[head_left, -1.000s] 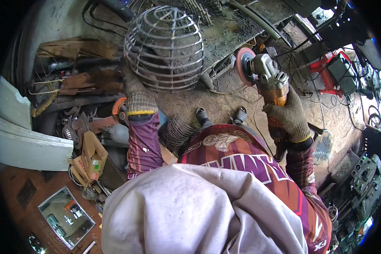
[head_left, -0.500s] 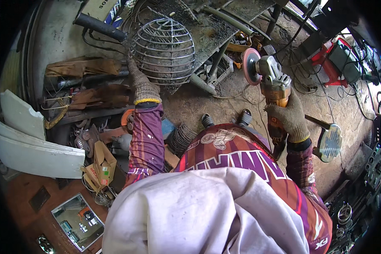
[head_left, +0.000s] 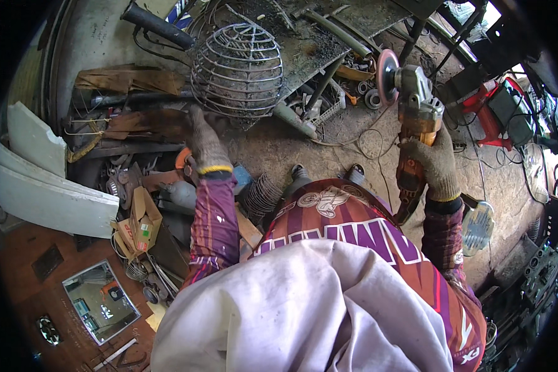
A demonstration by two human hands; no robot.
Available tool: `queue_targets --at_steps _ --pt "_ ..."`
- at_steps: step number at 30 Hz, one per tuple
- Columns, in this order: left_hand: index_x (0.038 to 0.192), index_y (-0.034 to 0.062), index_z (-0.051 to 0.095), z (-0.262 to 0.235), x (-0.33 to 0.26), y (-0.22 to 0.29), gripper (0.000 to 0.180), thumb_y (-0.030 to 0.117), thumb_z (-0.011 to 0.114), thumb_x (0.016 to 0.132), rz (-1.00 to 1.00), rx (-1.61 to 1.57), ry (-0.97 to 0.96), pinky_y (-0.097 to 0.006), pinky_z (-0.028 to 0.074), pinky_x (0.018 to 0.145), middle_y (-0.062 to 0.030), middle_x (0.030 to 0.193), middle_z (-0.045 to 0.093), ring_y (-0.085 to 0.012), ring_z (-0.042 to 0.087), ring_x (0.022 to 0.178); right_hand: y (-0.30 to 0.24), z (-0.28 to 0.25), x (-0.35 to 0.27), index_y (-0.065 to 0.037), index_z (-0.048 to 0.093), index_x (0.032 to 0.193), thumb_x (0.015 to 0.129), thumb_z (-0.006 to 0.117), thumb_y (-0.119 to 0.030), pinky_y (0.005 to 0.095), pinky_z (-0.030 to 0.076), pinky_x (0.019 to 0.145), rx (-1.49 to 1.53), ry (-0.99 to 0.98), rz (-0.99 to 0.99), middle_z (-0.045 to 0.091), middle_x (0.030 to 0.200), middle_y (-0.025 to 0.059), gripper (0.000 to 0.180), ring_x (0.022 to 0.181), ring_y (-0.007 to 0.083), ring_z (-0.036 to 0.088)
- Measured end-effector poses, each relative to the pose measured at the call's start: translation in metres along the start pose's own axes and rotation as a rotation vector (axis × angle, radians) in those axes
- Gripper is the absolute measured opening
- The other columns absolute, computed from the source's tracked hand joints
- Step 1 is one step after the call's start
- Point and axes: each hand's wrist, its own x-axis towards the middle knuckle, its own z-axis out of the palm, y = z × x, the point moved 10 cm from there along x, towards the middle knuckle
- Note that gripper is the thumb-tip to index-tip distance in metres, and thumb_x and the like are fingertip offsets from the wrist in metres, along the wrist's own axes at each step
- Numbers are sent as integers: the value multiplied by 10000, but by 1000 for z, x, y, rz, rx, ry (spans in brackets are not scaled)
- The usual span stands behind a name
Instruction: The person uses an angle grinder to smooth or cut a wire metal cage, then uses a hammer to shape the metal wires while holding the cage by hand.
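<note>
My right hand [head_left: 436,164], in a knitted work glove, is wrapped round the orange-brown body of an angle grinder [head_left: 420,111]. Its reddish sanding disc [head_left: 387,77] stands upright at the far end, touching nothing. A round cage of welded metal rods [head_left: 245,77] rests on the dirty metal workbench [head_left: 313,53] ahead. Just below the cage's near left side is my gloved left hand [head_left: 208,146], apart from it and holding nothing that I can see. Its fingers stretch forward, a little blurred.
Brown sheets [head_left: 130,80] and metal bars lie left of the cage. Curved white panels [head_left: 49,180] and an open cardboard box [head_left: 139,223] stand nearer. A coiled spring [head_left: 263,195] is by my feet. Cables [head_left: 359,146] trail over the floor; a red stand [head_left: 487,118] is at right.
My left hand has come off the cage's left side and drawn back toward me. The grinder in my right hand has shifted slightly right and forward. The view has shifted a little.
</note>
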Motion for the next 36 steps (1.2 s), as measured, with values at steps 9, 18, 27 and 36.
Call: queue_targets --at_steps 9,18,27,36 --pt "1382 7 558 151 -246 -39 575 322 730 932 284 793 -1480 -385 536 985 -226 1267 670 -286 670 1170 -54 2 46 -11 610 1242 826 756 -126 329 573 801 151 119 -151 697 1060 75 455 883 165 686" --pt "1276 68 606 226 -290 -52 674 474 831 787 262 683 -1480 -413 546 905 -157 1104 720 -318 696 1046 -89 -3 77 -18 580 1270 943 703 -195 360 611 745 402 225 -229 698 1025 112 392 854 231 713" --pt "1254 73 617 268 -276 -17 559 375 825 832 428 363 -1398 -407 581 813 -149 1065 722 -265 727 972 -102 -6 128 -1 544 1291 951 636 -189 409 635 802 689 -74 -189 690 1076 149 400 907 274 728" --pt "1403 55 408 339 -318 -86 557 49 691 922 -614 51 -1207 -461 653 655 -213 1095 643 -296 715 754 -97 -7 228 78 498 1301 922 730 -352 416 636 765 342 -261 110 686 1047 182 618 881 279 721"
